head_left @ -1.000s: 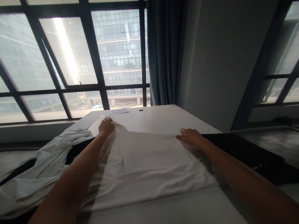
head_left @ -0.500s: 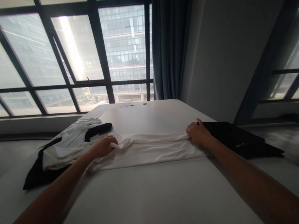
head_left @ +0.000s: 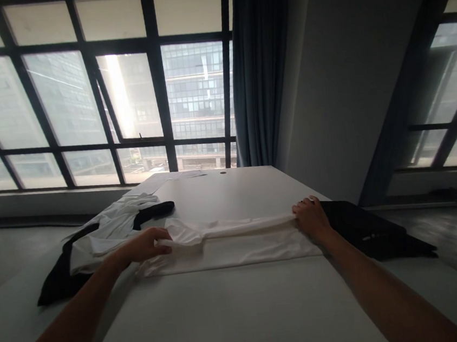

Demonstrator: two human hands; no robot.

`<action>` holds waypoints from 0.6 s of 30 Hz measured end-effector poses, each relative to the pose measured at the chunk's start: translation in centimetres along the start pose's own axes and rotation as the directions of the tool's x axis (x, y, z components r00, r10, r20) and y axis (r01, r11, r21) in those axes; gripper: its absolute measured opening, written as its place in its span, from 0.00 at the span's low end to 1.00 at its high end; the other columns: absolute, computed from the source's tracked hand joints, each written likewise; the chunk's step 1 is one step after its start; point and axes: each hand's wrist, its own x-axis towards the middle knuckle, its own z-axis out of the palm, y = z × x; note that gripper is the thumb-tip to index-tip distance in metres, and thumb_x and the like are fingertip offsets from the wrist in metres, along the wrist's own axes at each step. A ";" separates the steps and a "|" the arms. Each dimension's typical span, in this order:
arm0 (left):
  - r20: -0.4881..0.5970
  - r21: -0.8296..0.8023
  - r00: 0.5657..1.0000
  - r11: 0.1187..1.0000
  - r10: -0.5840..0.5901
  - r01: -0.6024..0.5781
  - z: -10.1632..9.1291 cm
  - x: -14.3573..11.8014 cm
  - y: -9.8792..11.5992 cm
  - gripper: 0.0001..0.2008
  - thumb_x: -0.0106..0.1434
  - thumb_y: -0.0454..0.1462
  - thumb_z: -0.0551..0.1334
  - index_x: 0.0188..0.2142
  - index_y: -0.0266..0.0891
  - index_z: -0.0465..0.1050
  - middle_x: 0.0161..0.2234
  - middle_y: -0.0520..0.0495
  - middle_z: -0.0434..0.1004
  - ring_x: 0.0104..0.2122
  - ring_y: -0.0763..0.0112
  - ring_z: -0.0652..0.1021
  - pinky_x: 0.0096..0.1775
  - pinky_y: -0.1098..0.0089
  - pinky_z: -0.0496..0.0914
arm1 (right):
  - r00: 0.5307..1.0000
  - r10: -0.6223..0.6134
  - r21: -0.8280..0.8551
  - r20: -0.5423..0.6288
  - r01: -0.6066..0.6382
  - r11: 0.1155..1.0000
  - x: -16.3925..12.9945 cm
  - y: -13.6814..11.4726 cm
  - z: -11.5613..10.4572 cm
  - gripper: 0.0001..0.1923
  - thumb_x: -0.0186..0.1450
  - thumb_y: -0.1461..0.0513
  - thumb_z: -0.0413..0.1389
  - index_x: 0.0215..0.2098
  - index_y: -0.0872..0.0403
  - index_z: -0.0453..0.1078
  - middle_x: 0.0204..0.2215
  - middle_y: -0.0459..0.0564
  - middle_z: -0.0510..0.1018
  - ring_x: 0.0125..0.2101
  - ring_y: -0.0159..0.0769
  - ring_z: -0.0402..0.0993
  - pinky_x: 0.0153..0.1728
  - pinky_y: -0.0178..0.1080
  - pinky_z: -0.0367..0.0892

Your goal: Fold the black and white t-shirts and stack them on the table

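A folded white garment lies crosswise on the white table, its far edge gathered into a raised fold. At its left end my left hand has the fold's corner between thumb and fingers, and the cloth stands up loosely beside the fingertips. My right hand is closed on the far right corner of the same garment, with its fingertips partly hidden. The garment's exact kind does not show.
Left of the garment is a loose heap of white clothes with a black cloth under and among it. Folded black clothing lies to the right. The white table reaches toward the windows and a blue curtain.
My left hand has moved slightly left along the cloth, and its thumb and fingers are further apart. The right hand keeps its hold. The camera has tilted up a little.
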 end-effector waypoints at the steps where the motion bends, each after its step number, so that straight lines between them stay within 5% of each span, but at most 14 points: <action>1: 0.068 -0.015 0.998 1.000 -0.008 0.009 0.1 -0.1 -0.1 0.18 0.58 0.52 0.65 0.37 0.41 0.81 0.34 0.48 0.81 0.34 0.63 0.78 0.36 0.69 0.71 | 0.999 -0.007 -0.010 0.035 0.007 1.000 0.0 0.0 -0.1 0.10 0.60 0.65 0.55 0.36 0.52 0.77 0.40 0.60 0.79 0.48 0.52 0.66 0.60 0.53 0.44; 4: 0.122 0.005 0.991 0.999 -0.051 0.051 1.2 0.5 -0.9 0.22 0.62 0.55 0.60 0.36 0.40 0.81 0.29 0.48 0.81 0.29 0.65 0.78 0.31 0.70 0.70 | 0.987 -0.004 -0.057 0.162 0.014 0.998 -0.2 0.1 -0.5 0.09 0.55 0.64 0.59 0.35 0.53 0.79 0.44 0.64 0.78 0.50 0.56 0.66 0.58 0.56 0.48; 7: -0.101 0.111 0.989 0.987 -0.105 0.116 2.8 2.1 -2.1 0.28 0.67 0.56 0.50 0.33 0.39 0.80 0.29 0.45 0.81 0.29 0.63 0.79 0.34 0.67 0.71 | 0.965 0.043 -0.067 0.259 -0.026 0.997 -0.1 0.4 -1.0 0.11 0.54 0.66 0.60 0.36 0.55 0.79 0.46 0.66 0.77 0.50 0.58 0.67 0.52 0.55 0.56; 9: -0.197 0.155 0.975 0.978 -0.106 0.137 3.8 3.5 -2.8 0.29 0.69 0.55 0.47 0.40 0.40 0.80 0.38 0.41 0.83 0.38 0.58 0.80 0.42 0.63 0.72 | 0.947 0.086 -0.041 0.309 -0.078 0.996 0.0 0.8 -1.1 0.10 0.56 0.66 0.59 0.37 0.55 0.79 0.45 0.65 0.77 0.49 0.56 0.70 0.49 0.52 0.59; 13: -0.094 0.308 0.977 0.927 -0.193 0.213 5.6 5.5 -4.5 0.31 0.68 0.55 0.45 0.56 0.39 0.73 0.59 0.38 0.72 0.59 0.53 0.71 0.59 0.57 0.63 | 0.928 0.183 -0.047 0.324 -0.178 0.983 -0.1 1.3 -0.6 0.10 0.61 0.66 0.57 0.40 0.59 0.78 0.43 0.64 0.78 0.45 0.52 0.75 0.45 0.47 0.62; 18: -0.013 0.411 0.936 0.851 -0.352 0.326 5.8 6.1 -6.8 0.35 0.69 0.54 0.43 0.68 0.39 0.57 0.69 0.41 0.53 0.68 0.54 0.57 0.64 0.50 0.51 | 0.920 0.243 -0.149 0.308 -0.206 0.967 -0.8 1.9 -0.5 0.14 0.61 0.68 0.55 0.44 0.62 0.77 0.46 0.66 0.77 0.47 0.52 0.73 0.44 0.45 0.64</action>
